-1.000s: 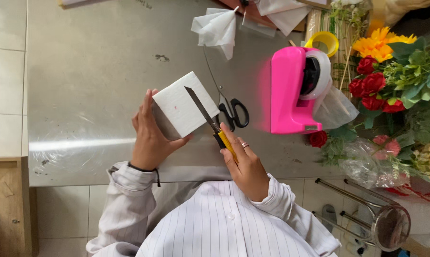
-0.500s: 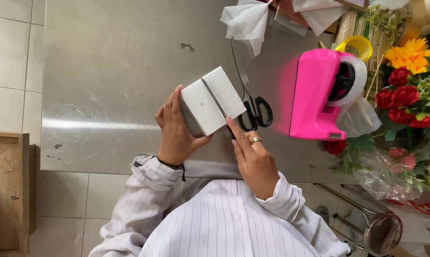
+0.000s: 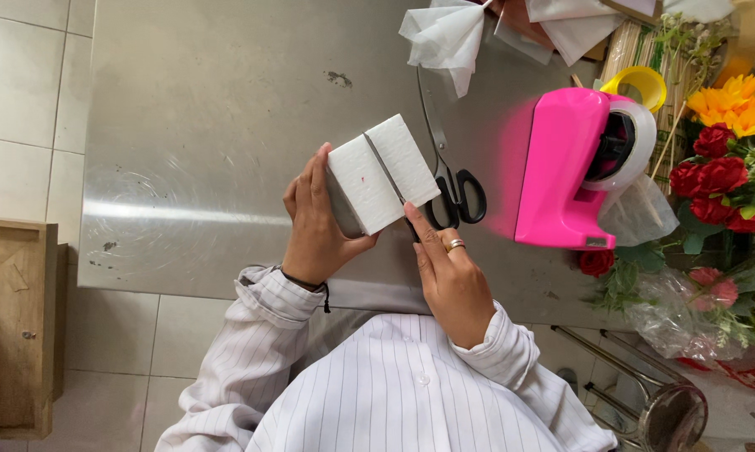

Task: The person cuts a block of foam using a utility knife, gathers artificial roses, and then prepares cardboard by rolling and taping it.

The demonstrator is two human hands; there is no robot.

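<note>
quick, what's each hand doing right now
Left hand: closed, gripping the white rectangular foam block.
Right hand: closed on a knife cutting into the block; handle hidden.

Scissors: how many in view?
1. The scissors lie on the metal table, between the white foam block and the pink tape dispenser. Clutter at right may hide more.

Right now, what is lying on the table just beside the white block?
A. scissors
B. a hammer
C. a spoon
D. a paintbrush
A: black-handled scissors lie on the metal table just right of the white block, between it and the pink tape dispenser.
</note>
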